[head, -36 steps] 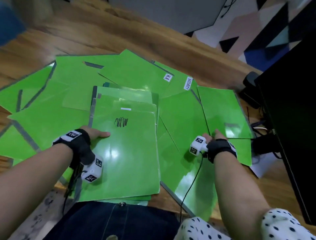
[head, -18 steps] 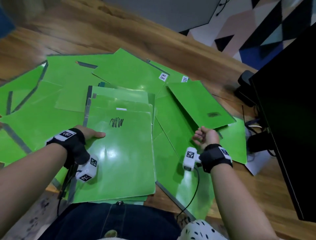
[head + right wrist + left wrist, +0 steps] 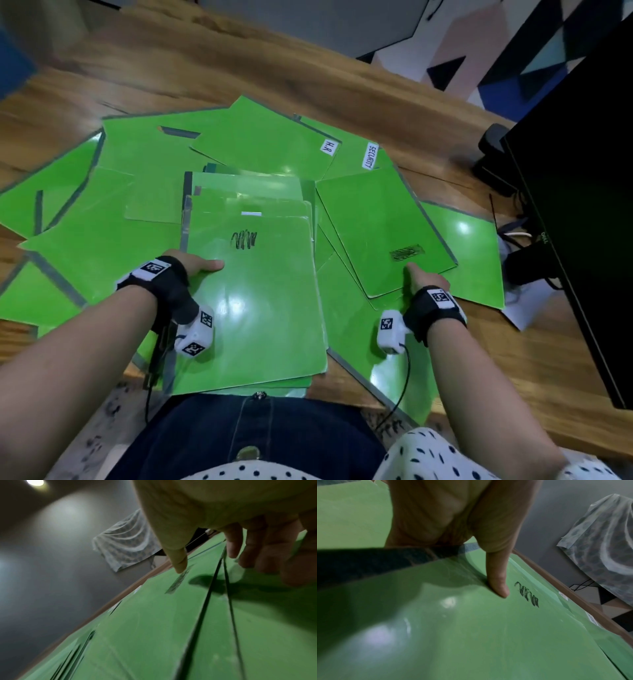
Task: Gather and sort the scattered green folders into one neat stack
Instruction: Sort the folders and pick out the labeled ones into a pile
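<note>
Since a moment ago the loose glossy green card folder with the dark scribbled patch (image 3: 383,233) has swung round to lie right of centre, its near edge pinched by the right hand (image 3: 423,279) — thumb on top, fingers curled beneath. Largest is the half-built stack of green folders (image 3: 253,301) at lower centre, its left edge gripped by the left hand (image 3: 195,265), thumb flat on top. Lift the folder clear, square its corners over the stack — then lower it flat.
</note>
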Motion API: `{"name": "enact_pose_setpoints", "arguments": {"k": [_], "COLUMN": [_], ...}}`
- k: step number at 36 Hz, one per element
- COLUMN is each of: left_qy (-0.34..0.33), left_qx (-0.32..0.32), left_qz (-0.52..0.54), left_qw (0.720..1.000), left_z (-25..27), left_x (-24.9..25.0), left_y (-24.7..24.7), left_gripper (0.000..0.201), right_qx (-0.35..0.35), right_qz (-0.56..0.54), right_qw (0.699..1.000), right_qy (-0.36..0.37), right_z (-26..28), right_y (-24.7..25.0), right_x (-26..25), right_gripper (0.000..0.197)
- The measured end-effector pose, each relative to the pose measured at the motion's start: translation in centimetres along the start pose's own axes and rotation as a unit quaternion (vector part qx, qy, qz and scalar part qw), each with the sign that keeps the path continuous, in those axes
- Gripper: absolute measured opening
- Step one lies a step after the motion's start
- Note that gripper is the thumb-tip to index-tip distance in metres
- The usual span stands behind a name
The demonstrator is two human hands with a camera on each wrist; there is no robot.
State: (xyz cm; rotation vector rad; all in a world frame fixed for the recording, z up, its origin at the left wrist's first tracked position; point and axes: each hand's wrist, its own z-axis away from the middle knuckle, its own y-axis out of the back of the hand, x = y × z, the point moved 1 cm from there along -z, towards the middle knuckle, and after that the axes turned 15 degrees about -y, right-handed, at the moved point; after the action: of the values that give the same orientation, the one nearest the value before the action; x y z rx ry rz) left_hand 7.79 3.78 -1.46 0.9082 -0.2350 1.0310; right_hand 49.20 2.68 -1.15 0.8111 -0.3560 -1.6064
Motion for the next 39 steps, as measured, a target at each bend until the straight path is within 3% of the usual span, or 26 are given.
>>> {"name": "enact_pose_setpoints", "arguments": {"k": [2,5,10,14,18,21,24,28,31,33,36,37,39], "left_qy": [0.003,0.006,0.011,0.010,0.008,0.006,0.002,0.000,-0.002,0.001,-0.002,-0.010,-0.015], "left_qx": [-0.003,-0.003,0.000,0.002,-0.001,0.000,-0.005,-0.019,-0.029,-0.050,-0.019,-0.014,-0.015], "left_qz": [-0.003,0.000,-0.003,-0.007,-0.020,-0.024,-0.031,-0.025,0.063,0.141,0.283,0.316,0.338], "left_qw": [1.000,1.000,1.000,1.000,1.000,1.000,1.000,1.000,0.998,0.989,0.959,0.949,0.941], "left_z": [-0.1,-0.2,-0.3,-0.4,-0.6,-0.7,-0.8,-0.3,-0.7,-0.4,-0.5,-1.0,-3.1], "left_x": [0.0,-0.1,-0.1,-0.1,0.0,-0.1,-0.2,-0.1,-1.0,-1.2,-1.5,-1.8,-3.1], "left_y": [0.0,-0.1,-0.2,-0.2,-0.2,-0.2,-0.2,0.2,0.9,1.3,1.9,2.0,1.8], "left_gripper": [0.082,0.082,0.083,0.083,0.088,0.088,0.089,0.088,0.090,0.102,0.094,0.098,0.117], "right_qx": [0.006,0.012,0.006,-0.006,0.077,0.148,0.164,0.130,0.025,-0.066,-0.201,-0.205,-0.120], "right_qz": [0.031,0.072,0.114,0.055,-0.068,-0.184,-0.206,-0.206,-0.226,-0.198,-0.083,-0.009,0.172], "right_qw": [0.999,0.997,0.993,0.998,0.992,0.963,0.935,0.889,0.855,0.860,0.883,0.891,0.885], "right_qy": [-0.010,-0.030,-0.037,-0.028,0.069,0.130,0.238,0.388,0.466,0.466,0.416,0.405,0.416], "right_z": [-2.8,-1.7,-0.2,-0.2,1.1,3.7,7.6,10.7,12.1,11.8,11.4,11.1,10.6], "right_y": [-0.3,-0.7,-0.9,0.0,1.5,2.7,3.7,4.6,5.3,5.3,4.0,3.2,1.3], "right_x": [-0.4,-1.3,-2.5,-3.6,-5.9,-7.9,-10.1,-12.6,-14.0,-14.5,-13.9,-13.6,-12.9], "right_gripper": [0.094,0.101,0.087,0.053,0.041,0.047,0.053,0.056,0.042,0.038,0.039,0.039,0.049]}}
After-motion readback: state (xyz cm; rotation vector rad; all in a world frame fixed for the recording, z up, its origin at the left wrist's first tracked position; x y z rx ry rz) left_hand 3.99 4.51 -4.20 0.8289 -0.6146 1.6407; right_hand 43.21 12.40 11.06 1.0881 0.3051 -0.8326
